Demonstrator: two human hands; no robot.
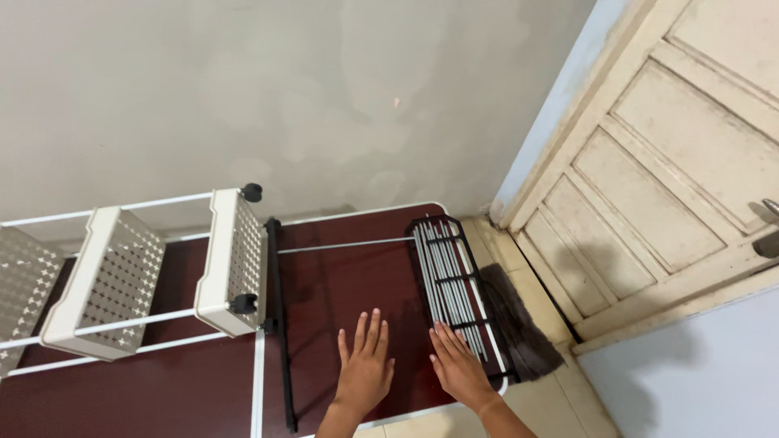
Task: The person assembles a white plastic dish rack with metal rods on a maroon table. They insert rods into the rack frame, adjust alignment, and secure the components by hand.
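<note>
Down at the bottom centre of the frame, the left hand [365,365] lies flat on the dark red counter [341,276], palm down, fingers straight and close together, holding nothing. Just to its right, the right hand [458,369] is also open and flat, its fingertips resting on the near end of the black rack [450,280] of grey metal rods, which lies along the counter's right edge at centre frame. Beside that rack, on the tiled floor [568,405], sits a dark brush-like mat [519,328]. A long black bar [280,324] runs up the counter left of the hands, crossed by thin white rods [341,245]. Further left, a white frame carries perforated white baskets [235,259], tipped on their sides, with small black wheels [252,192]. Beyond, a plain grey wall [284,89] fills the upper frame, and a cream panelled door [673,162] stands at the upper right.
</note>
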